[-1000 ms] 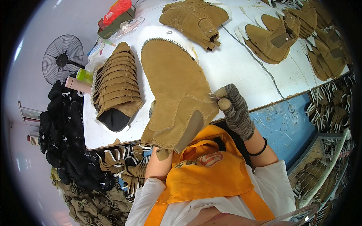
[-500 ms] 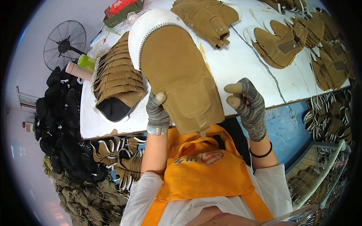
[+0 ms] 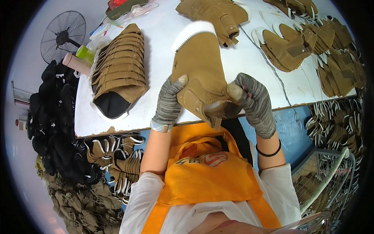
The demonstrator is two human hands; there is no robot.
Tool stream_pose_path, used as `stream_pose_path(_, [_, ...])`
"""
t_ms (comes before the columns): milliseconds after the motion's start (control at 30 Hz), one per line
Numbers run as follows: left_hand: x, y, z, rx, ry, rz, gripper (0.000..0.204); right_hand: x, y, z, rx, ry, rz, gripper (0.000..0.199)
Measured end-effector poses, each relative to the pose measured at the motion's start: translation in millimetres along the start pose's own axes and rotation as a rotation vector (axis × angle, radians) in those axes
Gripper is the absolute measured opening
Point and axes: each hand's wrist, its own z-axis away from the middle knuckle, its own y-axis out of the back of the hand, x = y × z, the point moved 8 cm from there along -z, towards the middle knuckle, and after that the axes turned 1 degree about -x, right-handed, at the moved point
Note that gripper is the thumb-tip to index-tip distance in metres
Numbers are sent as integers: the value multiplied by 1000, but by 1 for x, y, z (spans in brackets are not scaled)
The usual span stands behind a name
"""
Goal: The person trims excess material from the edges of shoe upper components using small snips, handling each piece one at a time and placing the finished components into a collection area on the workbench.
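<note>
Between my two hands is a brown shoe upper [image 3: 198, 64] with a white zigzag-edged band at its far end, held above the white table's front edge. My left hand [image 3: 170, 97], in a grey knit glove with the fingertips bare, grips its left side with the thumb on top. My right hand [image 3: 255, 103], gloved the same way, pinches the right side of its near opening, which gapes a little. To the left lies a row of overlapping brown uppers [image 3: 120, 66] with a dark lining showing at the near end.
Another stack of brown uppers [image 3: 214, 17] lies at the table's far side, with more uppers [image 3: 284, 48] to the right beside a dark cord [image 3: 272, 70]. A pink bottle [image 3: 76, 63] and a fan [image 3: 62, 38] are at left. A wire basket [image 3: 323, 175] stands lower right.
My right hand has come in from the side and taken hold of the upper's near opening. The upper has tilted and its opening has spread.
</note>
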Motion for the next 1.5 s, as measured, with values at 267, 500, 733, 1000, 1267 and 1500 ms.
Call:
stream_pose_path(267, [-1,-1,1,-31,6,-83,57,33,-4,-8,-52,-75,-256,16])
stream_pose_path(500, [8,-6,2,-49,-120,-105,66,3,3,-8,32,173,13,19])
stream_pose_path(733, [44,-8,11,303,-447,-740,68,18,0,-13,12,-124,-43,13])
stream_pose_path(1000, [65,-88,26,-171,-595,-1183,19,1,-32,-7,37,393,445,22])
stream_pose_path(1267, [74,-92,27,-71,-703,-1393,17,5,-24,-24,113,361,203,21])
stream_pose_path(1500, [73,-84,25,0,-770,-1396,15,2,-30,-35,57,440,293,20])
